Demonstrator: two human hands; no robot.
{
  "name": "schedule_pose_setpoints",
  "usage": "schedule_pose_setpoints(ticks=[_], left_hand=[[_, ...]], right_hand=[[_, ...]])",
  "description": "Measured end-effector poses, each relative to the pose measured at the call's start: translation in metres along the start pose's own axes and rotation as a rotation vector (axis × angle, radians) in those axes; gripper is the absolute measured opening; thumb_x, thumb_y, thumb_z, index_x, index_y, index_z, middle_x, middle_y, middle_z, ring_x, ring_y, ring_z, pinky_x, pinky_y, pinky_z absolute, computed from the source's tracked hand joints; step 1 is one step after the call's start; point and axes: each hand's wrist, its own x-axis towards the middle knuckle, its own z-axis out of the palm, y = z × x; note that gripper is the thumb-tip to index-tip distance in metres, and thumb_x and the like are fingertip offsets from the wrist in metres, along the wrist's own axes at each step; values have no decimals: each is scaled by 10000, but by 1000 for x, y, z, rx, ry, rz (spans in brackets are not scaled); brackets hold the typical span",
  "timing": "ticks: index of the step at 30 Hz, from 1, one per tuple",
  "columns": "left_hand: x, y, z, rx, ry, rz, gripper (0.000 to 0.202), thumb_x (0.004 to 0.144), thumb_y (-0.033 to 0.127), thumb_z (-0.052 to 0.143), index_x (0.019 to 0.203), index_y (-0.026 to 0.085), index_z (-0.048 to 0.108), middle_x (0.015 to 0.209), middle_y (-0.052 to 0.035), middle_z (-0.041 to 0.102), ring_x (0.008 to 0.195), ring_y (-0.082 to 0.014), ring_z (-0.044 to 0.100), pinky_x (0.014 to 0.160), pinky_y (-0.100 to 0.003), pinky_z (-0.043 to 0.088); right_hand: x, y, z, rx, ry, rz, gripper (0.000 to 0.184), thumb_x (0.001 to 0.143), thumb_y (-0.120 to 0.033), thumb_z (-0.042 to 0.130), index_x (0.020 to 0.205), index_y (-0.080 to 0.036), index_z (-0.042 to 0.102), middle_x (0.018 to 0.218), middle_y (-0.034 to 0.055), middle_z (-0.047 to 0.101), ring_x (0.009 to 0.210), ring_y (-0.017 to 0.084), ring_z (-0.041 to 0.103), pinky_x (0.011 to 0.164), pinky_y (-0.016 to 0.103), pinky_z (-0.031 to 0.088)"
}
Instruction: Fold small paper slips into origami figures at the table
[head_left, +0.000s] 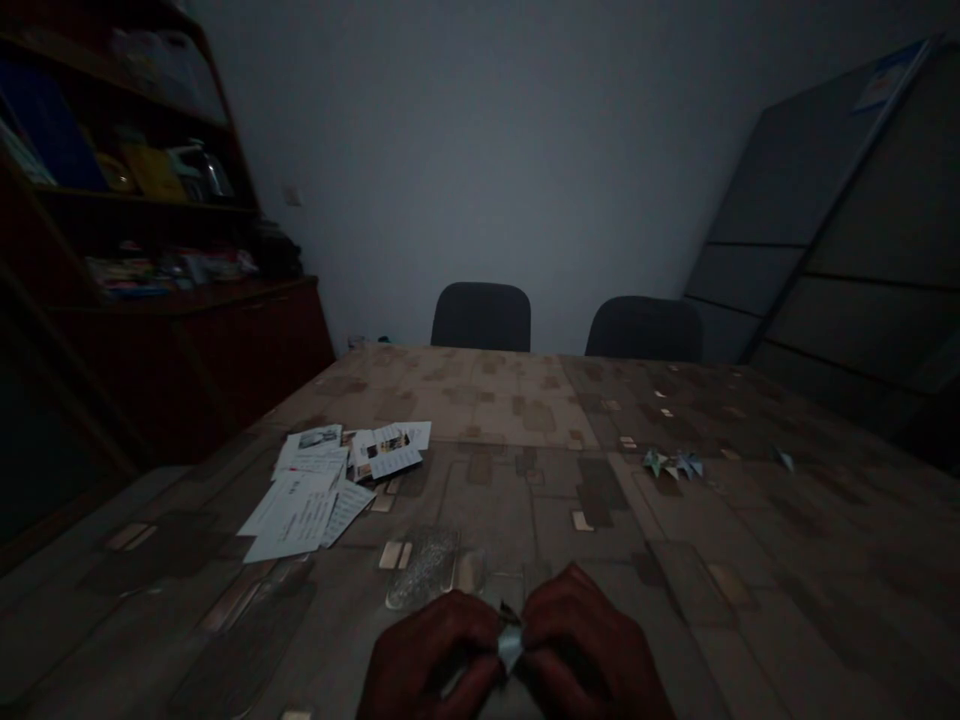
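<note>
Near the front edge of the table, my left hand (441, 655) and my right hand (589, 645) meet over a small piece of folded paper (510, 648). Fingers of both hands pinch it from either side. It looks pale, with a darker bit at its top; its exact shape is partly hidden by the fingertips. On the right of the table lie small folded paper pieces (673, 465) in a cluster, with a single folded piece (784, 460) farther right. Loose printed paper sheets (300, 510) overlap in a pile to the left.
A patterned cloth covers the table (480, 500). Two dark chairs (481, 316) stand at its far side against the wall. A wooden cabinet with shelves (187, 310) is on the left, and a grey panelled cabinet (780, 190) on the right. The room is dim.
</note>
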Motion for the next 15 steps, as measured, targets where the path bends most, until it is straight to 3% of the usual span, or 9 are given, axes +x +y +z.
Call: schedule_pose_setpoints(ticks=[4, 9, 15], left_hand=[[3, -4, -6, 33, -83, 89, 199, 721, 98, 700, 752, 282, 770, 696, -10, 782, 628, -183, 727, 619, -213, 537], [4, -3, -8, 64, -96, 84, 224, 741, 79, 704, 789, 281, 789, 730, -21, 796, 642, -194, 736, 626, -230, 554], [4, 0, -3, -40, -59, 51, 163, 714, 102, 741, 688, 258, 783, 674, -41, 781, 618, -205, 728, 606, -251, 554]], right_hand=[[3, -3, 0, -14, 29, -32, 123, 860, -118, 589, 791, -216, 620, 690, 27, 698, 623, 163, 644, 604, 253, 499], [1, -1, 0, 12, 16, 20, 114, 857, -119, 591, 807, -218, 616, 707, 36, 709, 634, 173, 654, 635, 275, 515], [-3, 0, 2, 130, 14, 137, 101, 802, -119, 623, 770, -215, 634, 712, 31, 700, 652, 180, 649, 631, 276, 495]])
